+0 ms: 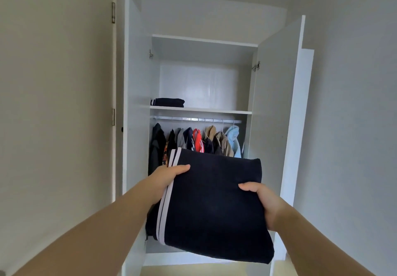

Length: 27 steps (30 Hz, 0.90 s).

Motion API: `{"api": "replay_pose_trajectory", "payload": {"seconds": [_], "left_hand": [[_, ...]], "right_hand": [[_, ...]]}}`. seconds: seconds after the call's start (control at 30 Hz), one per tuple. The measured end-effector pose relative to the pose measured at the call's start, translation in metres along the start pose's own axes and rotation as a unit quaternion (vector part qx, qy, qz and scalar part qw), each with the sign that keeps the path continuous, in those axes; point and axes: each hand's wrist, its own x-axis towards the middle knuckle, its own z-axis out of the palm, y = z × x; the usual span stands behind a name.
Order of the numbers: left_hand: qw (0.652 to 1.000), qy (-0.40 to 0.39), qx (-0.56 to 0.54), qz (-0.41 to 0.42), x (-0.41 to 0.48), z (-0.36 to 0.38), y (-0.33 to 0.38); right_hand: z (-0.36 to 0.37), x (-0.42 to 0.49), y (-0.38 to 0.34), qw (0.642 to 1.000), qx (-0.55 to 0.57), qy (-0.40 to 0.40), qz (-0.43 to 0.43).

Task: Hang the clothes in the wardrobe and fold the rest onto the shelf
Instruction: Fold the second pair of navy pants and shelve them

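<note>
Bare forearms rise from the lower corners, holding a folded navy garment (214, 207), two white stripes along its left edge, up before an open white wardrobe (277, 108). The left grip (169, 176) clasps the striped edge, thumb on top and fingers hidden beneath; the right grip (265, 200) clasps the opposite edge the same way. The piece is held in the air in front of the hanging clothes (193, 140), below the shelf (199, 110). At that shelf's left end lies another folded dark garment (167, 102) with white stripes. Jackets in black, red, tan and pale blue hang from the metal rail (195, 119) just beneath the shelf.
</note>
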Motion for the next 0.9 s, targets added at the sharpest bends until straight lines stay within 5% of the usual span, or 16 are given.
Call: {"api": "replay_pose_trajectory", "payload": {"seconds": [0.4,0.9], "left_hand": [[0.999,-0.028,0.005,0.030,0.206,-0.002,0.040],[1.000,-0.004,0.001,0.027,0.449,-0.020,0.087]], "right_hand": [[-0.004,0.184,-0.060,0.998,0.003,0.039,-0.043],[-0.009,0.445,-0.132,0.999,0.006,-0.014,-0.031]]}}
